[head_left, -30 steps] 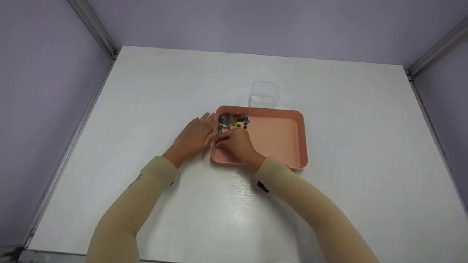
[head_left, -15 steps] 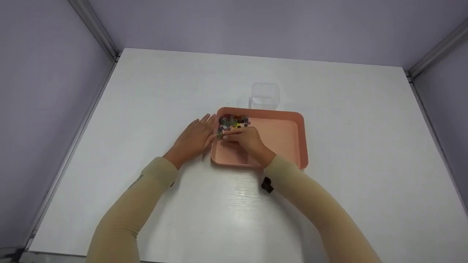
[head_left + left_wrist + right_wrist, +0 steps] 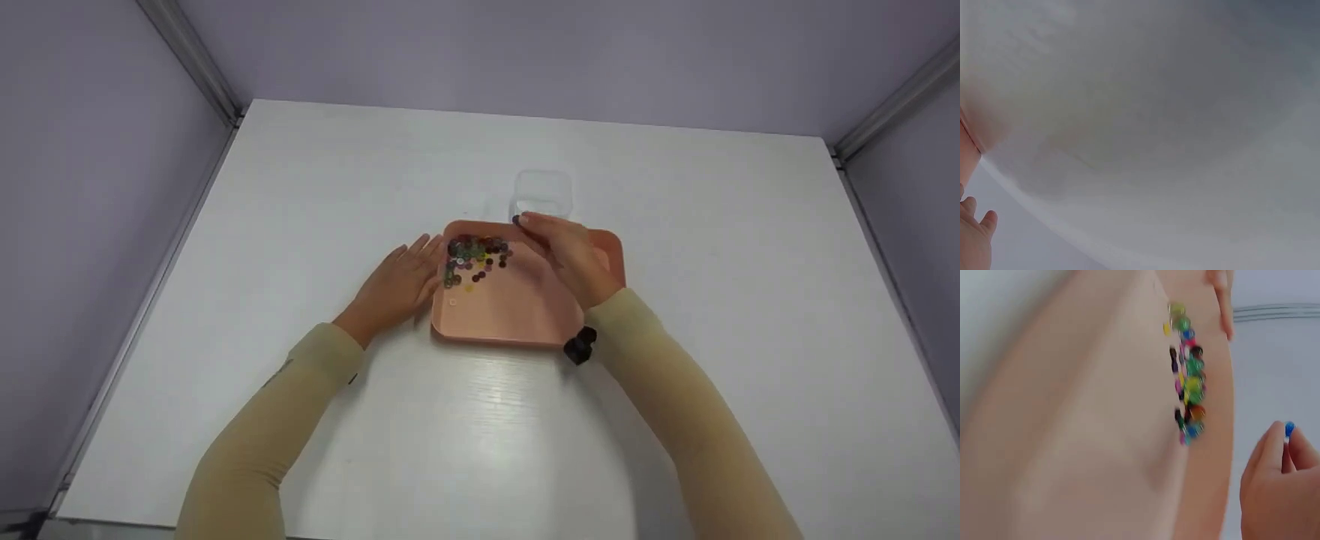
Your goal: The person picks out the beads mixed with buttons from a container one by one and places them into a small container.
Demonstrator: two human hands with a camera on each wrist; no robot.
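A pink tray [image 3: 570,315] lies on the white table, with several small coloured beads [image 3: 475,256] heaped in its far left corner; the beads [image 3: 1187,385] also show in the right wrist view. My right hand [image 3: 566,251] hovers over the tray's far edge and pinches a small blue bead [image 3: 1289,428] between thumb and fingertips. Just beyond it stands a clear plastic cup [image 3: 543,192]. My left hand [image 3: 397,283] rests flat on the table against the tray's left side, fingers straight.
The white table [image 3: 315,187] is bounded by pale purple walls and metal corner rails [image 3: 187,56]. A black wrist strap [image 3: 579,346] shows at my right sleeve. The left wrist view is mostly blurred table surface.
My right hand has lifted from the bead pile at the tray's left and moved right and away, toward the clear cup, with a bead pinched. The left hand has stayed put.
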